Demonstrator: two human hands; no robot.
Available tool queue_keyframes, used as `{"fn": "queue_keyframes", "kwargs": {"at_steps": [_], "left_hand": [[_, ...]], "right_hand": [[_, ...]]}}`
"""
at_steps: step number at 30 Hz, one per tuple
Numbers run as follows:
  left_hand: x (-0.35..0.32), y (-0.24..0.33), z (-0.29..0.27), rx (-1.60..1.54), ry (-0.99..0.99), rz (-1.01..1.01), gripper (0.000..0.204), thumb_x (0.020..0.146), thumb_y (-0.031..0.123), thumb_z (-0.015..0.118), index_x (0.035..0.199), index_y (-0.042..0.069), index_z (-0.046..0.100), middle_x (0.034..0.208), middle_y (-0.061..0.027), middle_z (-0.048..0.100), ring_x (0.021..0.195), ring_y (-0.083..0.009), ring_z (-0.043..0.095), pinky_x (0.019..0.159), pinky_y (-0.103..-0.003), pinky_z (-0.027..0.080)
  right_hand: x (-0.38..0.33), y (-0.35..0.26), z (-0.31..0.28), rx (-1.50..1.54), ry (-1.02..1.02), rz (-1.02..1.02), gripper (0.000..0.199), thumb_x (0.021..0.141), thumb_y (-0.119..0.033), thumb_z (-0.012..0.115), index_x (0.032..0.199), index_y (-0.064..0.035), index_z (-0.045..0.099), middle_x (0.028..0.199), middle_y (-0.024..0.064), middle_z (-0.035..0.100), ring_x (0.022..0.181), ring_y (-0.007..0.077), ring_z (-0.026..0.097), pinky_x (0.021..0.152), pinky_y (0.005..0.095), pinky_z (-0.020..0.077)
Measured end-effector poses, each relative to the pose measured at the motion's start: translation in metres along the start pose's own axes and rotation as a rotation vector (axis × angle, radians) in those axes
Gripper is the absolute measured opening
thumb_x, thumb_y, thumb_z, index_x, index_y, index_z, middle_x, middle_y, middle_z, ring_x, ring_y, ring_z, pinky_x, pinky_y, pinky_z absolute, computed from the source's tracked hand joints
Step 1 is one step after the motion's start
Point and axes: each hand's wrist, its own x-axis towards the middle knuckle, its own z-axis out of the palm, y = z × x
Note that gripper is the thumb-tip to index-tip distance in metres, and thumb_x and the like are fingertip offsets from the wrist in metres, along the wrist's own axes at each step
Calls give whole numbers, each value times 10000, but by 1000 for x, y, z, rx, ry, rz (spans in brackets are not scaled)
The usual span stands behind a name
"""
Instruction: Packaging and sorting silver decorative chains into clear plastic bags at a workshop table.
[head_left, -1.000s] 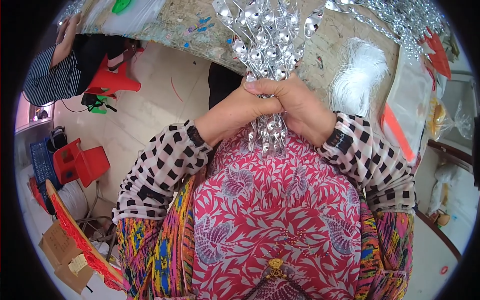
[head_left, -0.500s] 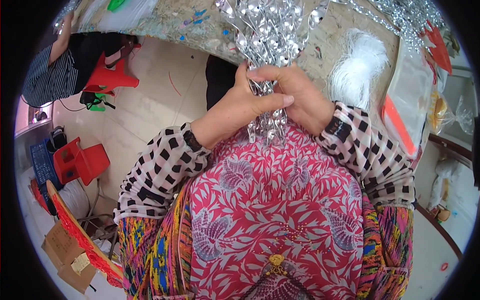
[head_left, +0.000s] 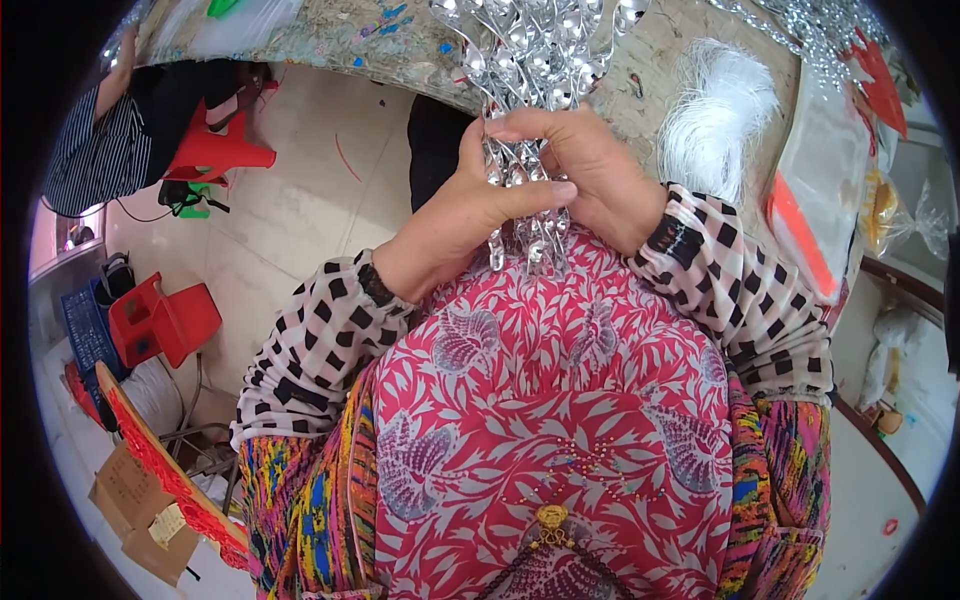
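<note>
A bundle of shiny silver twisted foil strips [head_left: 540, 65] hangs over the near edge of the worktable, its lower ends reaching my patterned apron [head_left: 560, 330]. Both hands are wrapped round it near those ends. My left hand [head_left: 470, 200] grips from the left, its thumb lying across the front of the strips. From the right, my right hand [head_left: 595, 170] closes on the same bundle, thumb across the front a little higher up. The fingers behind the strips are mostly hidden. Right of the bundle, a hank of white thread [head_left: 718, 120] lies on the table.
The worktable [head_left: 400, 60] has a worn, stained top. Clear plastic bags [head_left: 815, 200] with an orange strip lie at its right edge, below silver tinsel [head_left: 810, 35]. At left, another person [head_left: 95, 140] sits on a red stool [head_left: 225, 150]; a red chair [head_left: 165, 320] stands nearer.
Both hands and the bundle appear slightly higher in the picture, as does the table. The grip looks much the same, and the strips' lower ends have shifted a little.
</note>
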Motion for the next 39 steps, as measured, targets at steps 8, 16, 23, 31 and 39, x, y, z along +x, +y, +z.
{"fn": "queue_keyframes", "kwargs": {"at_steps": [8,16,23,31,39], "left_hand": [[8,-13,3,49,-23,78,693,723,-4,688,1270,85,273,1112,-72,473,1045,-175,516,882,-317,443],[17,-3,2,28,-31,146,716,672,-38,698,1250,26,278,1086,-105,494,993,-191,550,811,-297,496],[16,15,1,-70,-85,-12,790,664,-24,729,1304,72,276,1132,-114,484,1074,-225,524,870,-339,487],[25,-1,-15,-22,-75,-24,725,649,-58,695,1270,67,343,1082,-94,527,987,-194,567,821,-313,496],[10,-2,-12,-117,-109,-45,677,659,-72,677,1265,53,401,1063,-66,573,957,-161,585,797,-296,504]], "right_hand": [[-2,3,-1,83,18,2,169,760,-127,642,896,-34,609,778,10,572,650,78,521,544,227,434],[-1,-8,1,28,6,-7,243,804,-233,646,963,-50,627,838,18,583,730,76,550,586,222,454],[12,-6,-1,21,99,-55,204,802,-175,641,946,-30,633,777,22,583,653,101,566,563,239,466],[16,9,0,31,114,-52,199,822,-144,626,975,-17,632,887,40,631,753,101,586,655,240,477],[6,8,-4,130,-83,-49,258,869,-240,620,1030,-41,597,945,33,635,800,109,602,704,257,485]]}}
